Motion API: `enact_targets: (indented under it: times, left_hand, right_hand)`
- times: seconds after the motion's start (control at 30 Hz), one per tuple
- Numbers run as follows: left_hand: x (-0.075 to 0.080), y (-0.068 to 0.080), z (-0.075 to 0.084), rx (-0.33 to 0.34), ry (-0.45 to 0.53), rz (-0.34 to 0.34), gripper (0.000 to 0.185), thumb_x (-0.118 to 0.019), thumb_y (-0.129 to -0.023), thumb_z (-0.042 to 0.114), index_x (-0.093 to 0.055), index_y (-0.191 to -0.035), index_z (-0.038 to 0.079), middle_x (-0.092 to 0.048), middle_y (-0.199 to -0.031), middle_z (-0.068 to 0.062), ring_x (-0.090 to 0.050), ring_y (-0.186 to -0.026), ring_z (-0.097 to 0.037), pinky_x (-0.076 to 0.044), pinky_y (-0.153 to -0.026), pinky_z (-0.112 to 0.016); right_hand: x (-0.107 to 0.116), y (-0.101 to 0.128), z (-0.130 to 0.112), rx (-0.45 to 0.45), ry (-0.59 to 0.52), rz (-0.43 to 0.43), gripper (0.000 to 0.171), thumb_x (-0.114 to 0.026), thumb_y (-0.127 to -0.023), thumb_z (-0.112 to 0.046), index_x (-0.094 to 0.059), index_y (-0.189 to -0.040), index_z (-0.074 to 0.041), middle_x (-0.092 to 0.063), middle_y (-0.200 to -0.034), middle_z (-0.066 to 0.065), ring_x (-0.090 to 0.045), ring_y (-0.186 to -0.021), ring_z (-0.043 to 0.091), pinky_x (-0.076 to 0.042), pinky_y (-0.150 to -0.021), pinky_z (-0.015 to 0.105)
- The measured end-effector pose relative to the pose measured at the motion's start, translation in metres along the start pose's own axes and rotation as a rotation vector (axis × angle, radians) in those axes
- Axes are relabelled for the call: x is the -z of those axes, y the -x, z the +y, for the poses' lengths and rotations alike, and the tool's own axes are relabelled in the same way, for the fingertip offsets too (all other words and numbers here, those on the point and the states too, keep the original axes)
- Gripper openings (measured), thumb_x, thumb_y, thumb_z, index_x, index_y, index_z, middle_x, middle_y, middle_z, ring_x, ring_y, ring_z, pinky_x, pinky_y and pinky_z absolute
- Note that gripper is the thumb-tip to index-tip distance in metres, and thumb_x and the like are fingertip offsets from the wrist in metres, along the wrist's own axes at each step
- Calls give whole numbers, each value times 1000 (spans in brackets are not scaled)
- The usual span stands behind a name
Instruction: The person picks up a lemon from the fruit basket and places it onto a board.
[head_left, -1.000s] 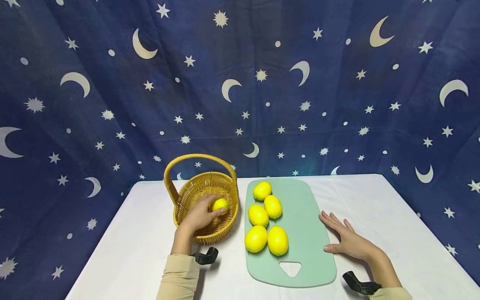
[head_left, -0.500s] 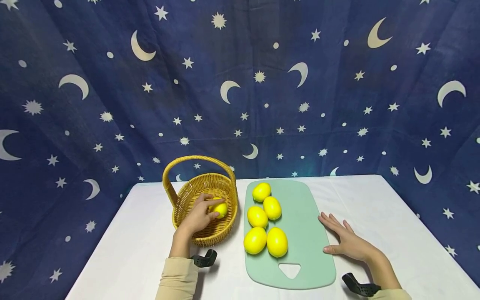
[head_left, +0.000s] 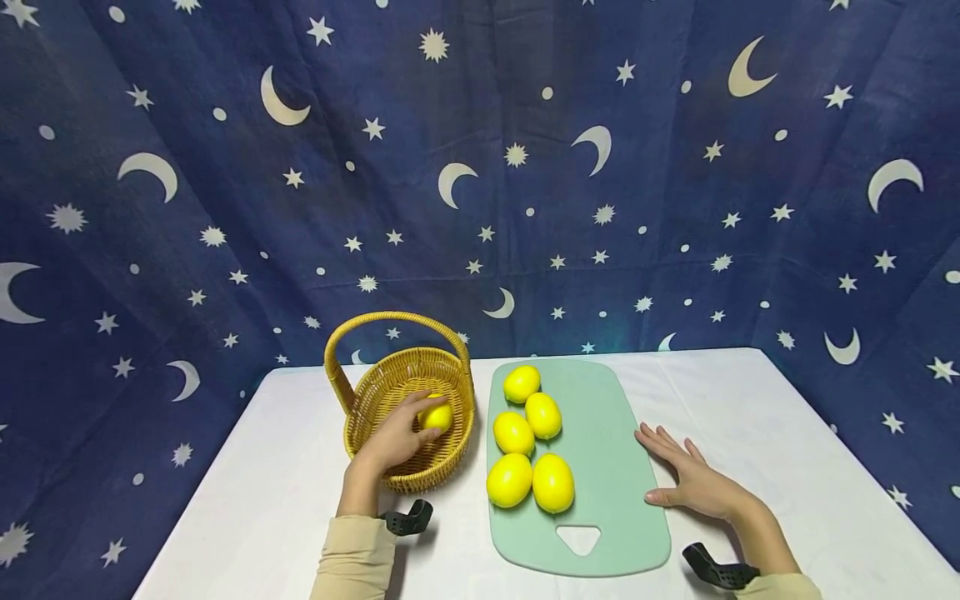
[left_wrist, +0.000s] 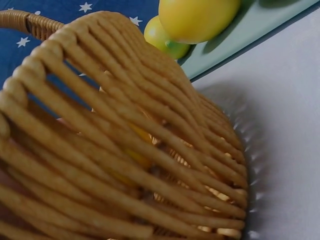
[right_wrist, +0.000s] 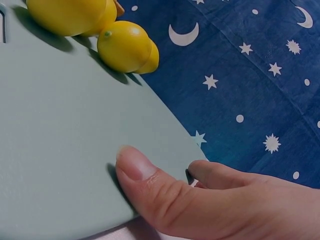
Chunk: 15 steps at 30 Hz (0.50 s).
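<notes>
My left hand (head_left: pixel 397 435) reaches into the wicker basket (head_left: pixel 375 392) and its fingers curl round a yellow lemon (head_left: pixel 437 415) inside. Through the basket weave (left_wrist: pixel 125 130) in the left wrist view, bits of yellow show. Several lemons (head_left: pixel 528 433) lie on the pale green cutting board (head_left: pixel 607 450) right of the basket. My right hand (head_left: pixel 693 479) lies flat on the table at the board's right edge, fingers straight, thumb (right_wrist: pixel 145 175) touching the board (right_wrist: pixel 60 150).
The white table (head_left: pixel 750 417) carries the basket and the board. A dark blue star-and-moon cloth (head_left: pixel 480 167) hangs behind and to both sides. Bare table lies left of the basket and right of the right hand.
The left hand with its lemon has shifted slightly lower and to the left within the basket. The right hand and the lemons on the board have stayed put.
</notes>
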<state>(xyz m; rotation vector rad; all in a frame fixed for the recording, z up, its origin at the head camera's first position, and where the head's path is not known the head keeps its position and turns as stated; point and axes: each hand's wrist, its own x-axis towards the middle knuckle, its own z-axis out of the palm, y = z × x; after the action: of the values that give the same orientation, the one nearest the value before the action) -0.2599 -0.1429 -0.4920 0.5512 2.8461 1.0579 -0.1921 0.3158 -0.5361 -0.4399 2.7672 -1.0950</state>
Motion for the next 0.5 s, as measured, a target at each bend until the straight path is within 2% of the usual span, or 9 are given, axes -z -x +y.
enact_targets:
  times: [0.27, 0.5]
  left_hand:
    - [-3, 2, -1, 18, -2, -1, 48, -67, -88, 19, -55, -135, 18, -37, -149, -15, -36, -136, -39, -30, -111, -56]
    - [1, 2, 2, -2, -9, 11, 50, -69, -86, 15, -55, -134, 15, -38, -148, -17, -36, -136, -39, -30, -111, -56]
  right_hand:
    - [-2, 3, 0, -10, -6, -9, 99, -79, -68, -42, -32, -147, -4, -19, -154, 26, -4, -141, 51, 15, -111, 63]
    - [1, 1, -1, -19, 0, -17, 101, -78, -67, -43, -32, -148, -5, -19, -155, 25, -3, -142, 49, 14, -112, 62]
